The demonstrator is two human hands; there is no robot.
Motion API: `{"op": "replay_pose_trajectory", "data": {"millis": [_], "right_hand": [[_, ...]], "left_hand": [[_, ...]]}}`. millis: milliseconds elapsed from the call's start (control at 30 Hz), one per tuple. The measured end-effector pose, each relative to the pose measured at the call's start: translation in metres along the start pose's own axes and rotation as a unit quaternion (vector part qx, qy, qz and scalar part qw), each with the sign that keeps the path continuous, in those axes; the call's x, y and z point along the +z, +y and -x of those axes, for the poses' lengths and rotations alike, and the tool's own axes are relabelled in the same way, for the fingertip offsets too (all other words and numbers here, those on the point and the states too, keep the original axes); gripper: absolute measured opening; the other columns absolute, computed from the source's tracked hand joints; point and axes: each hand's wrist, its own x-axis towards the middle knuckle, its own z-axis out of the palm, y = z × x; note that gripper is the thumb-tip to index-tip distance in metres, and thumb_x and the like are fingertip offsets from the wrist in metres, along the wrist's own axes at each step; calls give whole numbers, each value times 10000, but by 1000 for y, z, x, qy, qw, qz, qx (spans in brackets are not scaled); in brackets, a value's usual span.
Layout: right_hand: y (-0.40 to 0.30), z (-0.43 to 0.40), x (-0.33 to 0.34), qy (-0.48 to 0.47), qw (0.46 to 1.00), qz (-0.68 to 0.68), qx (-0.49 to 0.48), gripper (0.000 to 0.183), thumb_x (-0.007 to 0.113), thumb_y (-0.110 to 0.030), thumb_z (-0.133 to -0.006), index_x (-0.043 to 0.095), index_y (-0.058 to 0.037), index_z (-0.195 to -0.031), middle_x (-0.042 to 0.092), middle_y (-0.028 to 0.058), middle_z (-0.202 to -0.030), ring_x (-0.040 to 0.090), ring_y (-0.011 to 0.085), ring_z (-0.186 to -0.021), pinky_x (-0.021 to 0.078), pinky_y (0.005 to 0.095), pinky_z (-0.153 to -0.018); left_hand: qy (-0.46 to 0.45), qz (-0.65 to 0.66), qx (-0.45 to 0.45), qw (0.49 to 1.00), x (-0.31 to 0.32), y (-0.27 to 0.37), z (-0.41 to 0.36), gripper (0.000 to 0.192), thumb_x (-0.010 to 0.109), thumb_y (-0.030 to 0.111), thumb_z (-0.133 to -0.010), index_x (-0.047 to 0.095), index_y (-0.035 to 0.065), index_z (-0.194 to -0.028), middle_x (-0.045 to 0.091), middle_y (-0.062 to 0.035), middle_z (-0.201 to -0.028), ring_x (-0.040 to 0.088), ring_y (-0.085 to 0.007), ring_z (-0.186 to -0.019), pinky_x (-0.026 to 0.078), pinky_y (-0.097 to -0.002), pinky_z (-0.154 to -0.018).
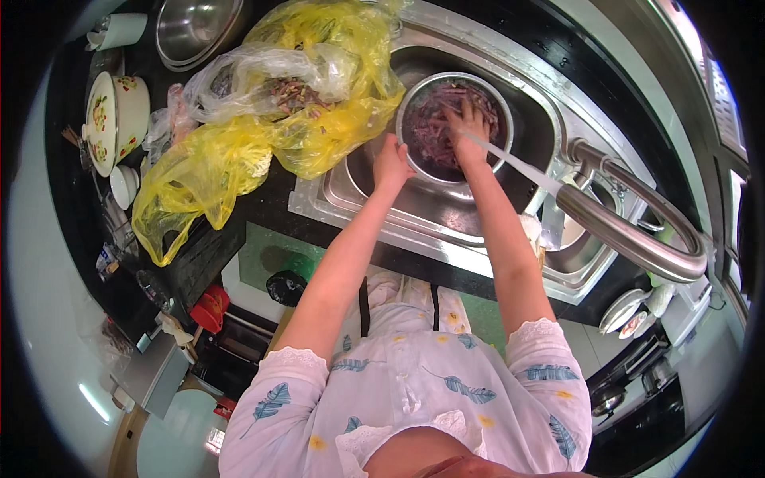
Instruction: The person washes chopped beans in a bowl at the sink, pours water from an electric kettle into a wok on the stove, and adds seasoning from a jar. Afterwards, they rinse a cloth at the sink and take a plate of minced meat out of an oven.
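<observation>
A round metal bowl [508, 134] stands in the steel sink [442, 218], holding water and purplish, stalk-like pieces of food [433, 128]. My right hand [469, 131] reaches into the bowl with its fingers apart, down among the pieces; whether it grips any cannot be told. At the bowl's left rim is my left hand [393, 164], its fingertips against or just beside the metal. From the curved faucet [627, 236] a stream of water [520, 165] runs into the bowl next to my right wrist.
Yellow plastic bags [334, 137] and a clear bag [257, 71] with scraps lie left of the sink. Behind them are metal bowls [197, 30] and a floral enamel pot [132, 116]. A cleaver [553, 221] rests by the smaller basin. Plates [623, 310] stand at the right.
</observation>
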Motion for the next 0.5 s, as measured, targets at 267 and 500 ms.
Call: {"op": "replay_pose_trajectory", "data": {"millis": [267, 500], "right_hand": [[-25, 13, -2, -83, 990, -99, -49, 617, 674, -96, -732, 497, -221, -1310, 344, 190, -1444, 384, 476, -1248, 432, 515, -960], [-31, 39, 30, 88, 994, -62, 24, 534, 626, -78, -745, 538, -202, -1258, 321, 185, -1452, 410, 489, -1216, 452, 518, -925]], "left_hand": [[4, -35, -3, 999, -2, -5, -8, 194, 507, 179, -946, 449, 41, -1069, 634, -186, -831, 670, -303, -595, 547, -379, -509], [-10, -56, 26, 998, -3, -11, -13, 193, 505, 140, -952, 435, 35, -1098, 572, -135, -769, 669, -237, -575, 574, -335, -470]]}}
